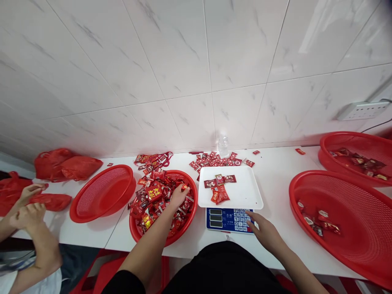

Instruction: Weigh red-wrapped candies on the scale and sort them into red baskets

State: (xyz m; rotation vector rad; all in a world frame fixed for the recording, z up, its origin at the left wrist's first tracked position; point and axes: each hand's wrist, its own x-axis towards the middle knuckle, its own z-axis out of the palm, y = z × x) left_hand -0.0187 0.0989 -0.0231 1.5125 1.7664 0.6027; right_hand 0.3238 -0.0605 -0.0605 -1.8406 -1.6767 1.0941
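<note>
My left hand [179, 197] reaches into a red basket [134, 228] heaped with small red snack packets [154, 192]. Its fingers are closed on a small red packet [184, 187]. At the front of the digital scale [228, 220], my right hand [266, 229] has its fingers apart and holds nothing; the fingertips are at the right side of the keypad. A white tray [245, 190] sits on the scale, with several dark red and bright red packets [221, 194] lying near its left side.
Loose small packets [214, 159] and a clear bottle [223, 145] are along the wall. A red basket [102, 194] stands left; two large baskets [339, 175] [363, 132] with some packets stand right. Another person's hands [29, 210] hold a red bag [52, 201] at far left.
</note>
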